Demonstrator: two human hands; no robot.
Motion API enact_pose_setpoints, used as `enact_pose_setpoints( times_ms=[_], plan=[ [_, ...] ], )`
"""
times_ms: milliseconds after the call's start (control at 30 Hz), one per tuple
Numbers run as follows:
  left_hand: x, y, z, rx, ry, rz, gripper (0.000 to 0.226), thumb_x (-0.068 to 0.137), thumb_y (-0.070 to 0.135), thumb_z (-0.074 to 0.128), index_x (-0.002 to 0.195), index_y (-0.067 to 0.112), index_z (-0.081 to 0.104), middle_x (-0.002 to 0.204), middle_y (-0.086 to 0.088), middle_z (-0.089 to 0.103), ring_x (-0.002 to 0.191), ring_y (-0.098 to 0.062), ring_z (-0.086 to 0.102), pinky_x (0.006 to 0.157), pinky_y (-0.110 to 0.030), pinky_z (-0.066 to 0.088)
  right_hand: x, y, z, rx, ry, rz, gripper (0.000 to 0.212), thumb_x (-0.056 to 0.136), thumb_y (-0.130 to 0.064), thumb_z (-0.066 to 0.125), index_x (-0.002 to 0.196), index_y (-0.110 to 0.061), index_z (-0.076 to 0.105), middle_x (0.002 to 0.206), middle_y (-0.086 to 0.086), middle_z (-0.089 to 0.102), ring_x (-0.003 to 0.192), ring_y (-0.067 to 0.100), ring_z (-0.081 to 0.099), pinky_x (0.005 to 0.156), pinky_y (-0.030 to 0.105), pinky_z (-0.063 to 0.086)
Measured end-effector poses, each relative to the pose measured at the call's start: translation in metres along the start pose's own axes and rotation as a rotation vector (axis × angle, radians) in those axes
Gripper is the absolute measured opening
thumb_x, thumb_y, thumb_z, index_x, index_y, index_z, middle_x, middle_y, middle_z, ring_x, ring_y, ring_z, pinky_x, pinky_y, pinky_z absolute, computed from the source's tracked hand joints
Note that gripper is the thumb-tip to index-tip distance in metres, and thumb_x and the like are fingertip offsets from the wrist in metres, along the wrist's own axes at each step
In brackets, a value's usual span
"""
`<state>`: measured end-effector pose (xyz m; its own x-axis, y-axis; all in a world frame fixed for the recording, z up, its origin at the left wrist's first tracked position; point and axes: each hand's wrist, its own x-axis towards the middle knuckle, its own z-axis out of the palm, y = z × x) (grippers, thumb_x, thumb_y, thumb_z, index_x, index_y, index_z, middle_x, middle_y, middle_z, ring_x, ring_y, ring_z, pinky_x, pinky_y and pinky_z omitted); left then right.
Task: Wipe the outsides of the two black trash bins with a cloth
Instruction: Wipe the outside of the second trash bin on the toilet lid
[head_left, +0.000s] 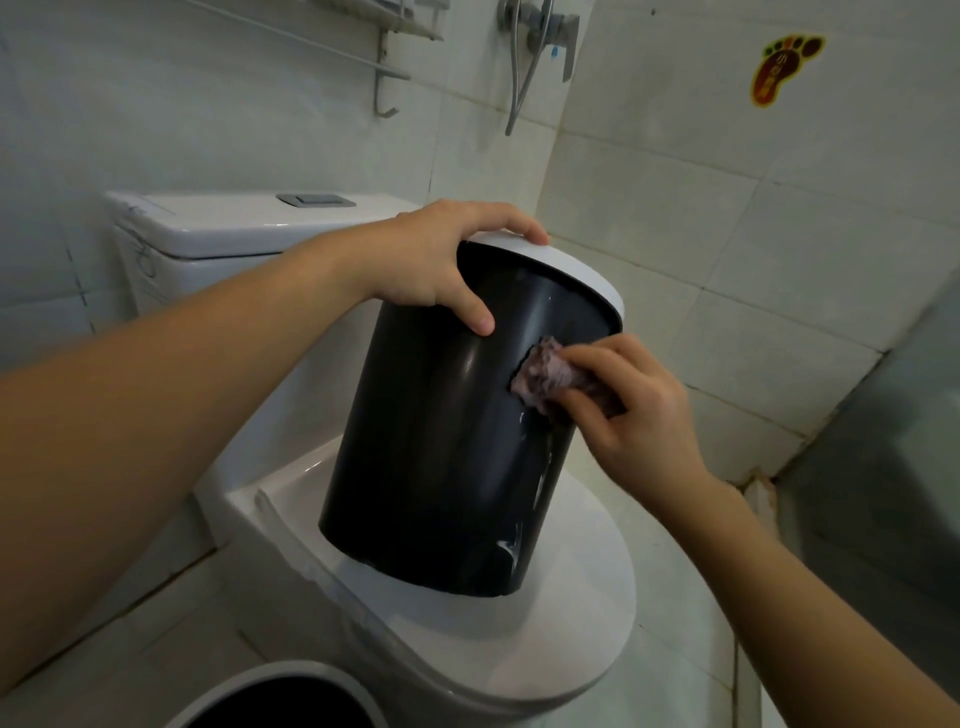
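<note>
Black bin (431, 441) between left hand (441, 260) and cloth-pinching right hand (631, 410)

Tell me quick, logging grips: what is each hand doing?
Left hand: grips the rim of the black bin.
Right hand: pinches the cloth against the bin.

White toilet w/ closed lid (545, 639) centre-near; cistern (218, 228) far left, grey flush btn (315, 199) on top. Towel rack (374, 57) & shower valve (540, 31) on far wall. Footprint sticker (784, 65) far right.
</note>
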<state>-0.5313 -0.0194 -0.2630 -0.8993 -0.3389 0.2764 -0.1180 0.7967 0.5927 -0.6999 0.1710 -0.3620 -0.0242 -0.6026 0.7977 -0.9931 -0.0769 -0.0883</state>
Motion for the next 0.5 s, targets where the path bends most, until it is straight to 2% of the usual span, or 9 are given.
enact_pose_setpoints(
  times_ms=[100,167,267,400,500],
  plan=[
    [0.000,0.002,0.000,-0.008,-0.002,-0.001,0.078,0.067,0.016,0.088,0.121,0.058,0.051,0.136,0.013,0.049,0.117,-0.018,0.053,0.095,-0.039,0.052,0.016,0.001,-0.002,-0.009,0.082,0.147,0.035,0.090,-0.036,0.059,0.116,-0.015,0.069,0.105,0.001,0.061,0.088,0.015,0.058,0.073,0.031,0.049],
    [0.000,0.001,0.000,-0.004,0.001,-0.007,0.078,0.068,0.016,0.088,0.122,0.058,0.051,0.136,0.012,0.049,0.117,-0.019,0.053,0.095,-0.040,0.052,0.017,0.000,0.000,-0.005,0.081,0.181,0.034,0.090,-0.036,0.060,0.117,-0.016,0.068,0.106,0.000,0.061,0.090,0.016,0.058,0.075,0.027,0.047],
    [-0.001,0.001,0.000,-0.018,0.000,-0.008,0.078,0.067,0.016,0.089,0.121,0.058,0.052,0.135,0.011,0.050,0.116,-0.019,0.054,0.095,-0.042,0.053,0.001,-0.006,0.002,0.030,0.016,0.107,0.034,0.090,-0.036,0.059,0.115,-0.015,0.068,0.105,0.002,0.061,0.089,0.016,0.059,0.074,0.033,0.053],
    [-0.002,0.000,0.000,-0.035,0.000,-0.005,0.079,0.065,0.015,0.089,0.119,0.059,0.052,0.134,0.012,0.051,0.116,-0.018,0.054,0.098,-0.044,0.052,-0.024,-0.013,0.005,0.038,-0.078,-0.077,0.029,0.090,-0.029,0.063,0.112,-0.012,0.071,0.102,0.004,0.061,0.084,0.019,0.060,0.065,0.038,0.055],
    [-0.002,0.000,0.001,-0.032,0.004,0.000,0.078,0.065,0.016,0.089,0.118,0.060,0.052,0.134,0.012,0.051,0.117,-0.019,0.054,0.098,-0.045,0.052,-0.018,-0.011,0.003,-0.027,-0.040,-0.086,0.029,0.090,-0.029,0.063,0.112,-0.012,0.072,0.101,0.005,0.062,0.082,0.019,0.061,0.063,0.038,0.055]
  ],
)
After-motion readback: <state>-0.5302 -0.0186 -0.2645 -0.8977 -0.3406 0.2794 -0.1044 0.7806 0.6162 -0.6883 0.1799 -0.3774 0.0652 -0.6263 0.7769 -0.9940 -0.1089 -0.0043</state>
